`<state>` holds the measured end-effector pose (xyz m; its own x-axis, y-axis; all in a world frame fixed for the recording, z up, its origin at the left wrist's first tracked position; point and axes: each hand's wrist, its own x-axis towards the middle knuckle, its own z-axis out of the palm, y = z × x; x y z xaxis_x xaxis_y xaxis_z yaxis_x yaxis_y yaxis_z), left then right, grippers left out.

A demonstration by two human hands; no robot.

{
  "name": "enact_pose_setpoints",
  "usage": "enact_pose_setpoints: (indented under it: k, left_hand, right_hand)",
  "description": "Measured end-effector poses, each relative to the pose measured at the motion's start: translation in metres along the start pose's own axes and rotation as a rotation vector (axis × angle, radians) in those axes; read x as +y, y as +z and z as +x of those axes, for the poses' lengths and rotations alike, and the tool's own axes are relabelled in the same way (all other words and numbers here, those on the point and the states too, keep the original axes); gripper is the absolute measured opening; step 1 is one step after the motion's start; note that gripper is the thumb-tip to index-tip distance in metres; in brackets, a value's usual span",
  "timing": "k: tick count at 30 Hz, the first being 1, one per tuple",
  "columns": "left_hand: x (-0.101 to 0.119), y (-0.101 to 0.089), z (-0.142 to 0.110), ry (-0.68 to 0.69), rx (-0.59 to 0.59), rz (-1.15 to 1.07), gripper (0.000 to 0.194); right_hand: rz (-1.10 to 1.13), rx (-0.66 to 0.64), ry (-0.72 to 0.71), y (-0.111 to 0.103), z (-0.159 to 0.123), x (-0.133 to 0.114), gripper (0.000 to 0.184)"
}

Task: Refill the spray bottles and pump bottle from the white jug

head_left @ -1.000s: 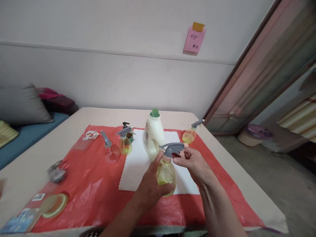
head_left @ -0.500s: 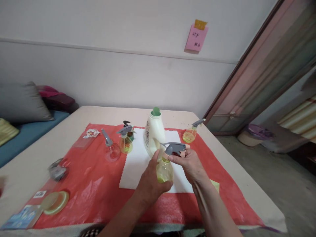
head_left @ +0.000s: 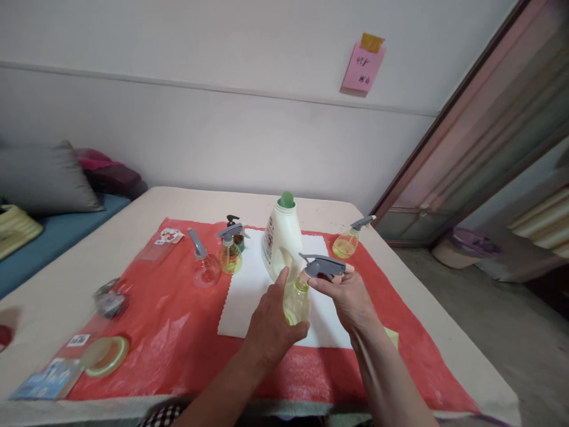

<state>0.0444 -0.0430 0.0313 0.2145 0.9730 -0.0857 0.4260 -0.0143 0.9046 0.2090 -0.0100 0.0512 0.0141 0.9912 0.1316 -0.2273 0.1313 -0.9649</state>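
Note:
My left hand (head_left: 275, 314) is wrapped round a clear yellow spray bottle (head_left: 297, 305) with a little yellow-green liquid in its base. The grey trigger sprayer (head_left: 326, 267) is in the fingers of my right hand (head_left: 349, 296), its pale pink collar right at the bottle's mouth. Threads on the neck show under the collar; whether the two parts touch I cannot tell. Just behind stands a large white jug (head_left: 284, 237) with a green piece (head_left: 287, 200) in its mouth. Both hands are above a white sheet (head_left: 246, 302).
A pink spray bottle (head_left: 207, 270), a yellow one (head_left: 230, 255) and a dark pump bottle (head_left: 239, 234) stand left. Another yellow spray bottle (head_left: 347, 242) is at the right. A round lid (head_left: 106, 356), a clear-and-grey bundle (head_left: 110, 299) and packaging (head_left: 48, 379) lie on the red cover (head_left: 173, 320).
The sprayer in my right hand has moved slightly up and right relative to the bottle neck and tilted a little. My left hand keeps its hold. The whole view has shifted slightly.

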Motion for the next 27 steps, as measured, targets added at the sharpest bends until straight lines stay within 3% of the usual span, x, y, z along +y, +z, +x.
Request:
enact_pose_setpoints:
  k: [9, 14, 20, 27]
  left_hand:
    - [-0.004, 0.004, 0.004, -0.047, 0.125, -0.075, 0.107]
    - [-0.002, -0.001, 0.004, -0.021, 0.133, -0.12, 0.107]
    - [-0.003, 0.0, 0.005, 0.002, 0.129, -0.137, 0.106]
    - [-0.009, 0.006, 0.005, 0.036, 0.115, -0.118, 0.107]
  right_hand:
    - [0.014, 0.084, -0.116, 0.001, -0.003, 0.003, 0.03]
    - [-0.02, -0.011, -0.207, -0.005, -0.01, -0.008, 0.031]
    - [-0.258, -0.111, -0.315, -0.003, -0.021, -0.032, 0.021]
    - [-0.37, -0.052, -0.252, 0.01, -0.025, -0.038, 0.012]
